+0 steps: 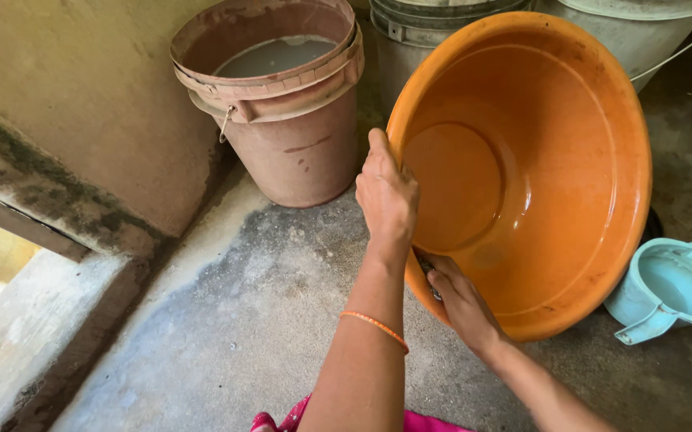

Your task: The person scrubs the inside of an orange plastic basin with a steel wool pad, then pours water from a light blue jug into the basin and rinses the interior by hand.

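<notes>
**Orange tub tilted and gripped at its near rim**

A large orange plastic tub is held tipped on its edge on the concrete floor, its open side turned toward the camera. A little water is seen pooled in its lower curve. The rim is clasped by the left hand, fingers over the edge at the tub's left side; an orange thread band is worn on that forearm. The lower rim is gripped by the right hand, and something small and dark is pressed between its fingers and the tub; what it is cannot be told. The two hands are set close together on the same stretch of rim, not touching.

Behind the tub, to the left, a brownish-pink bucket with water in it is stood against the stained wall. Grey metal buckets are ranged behind. A pale blue mug is lying just beside the tub's right edge.
</notes>
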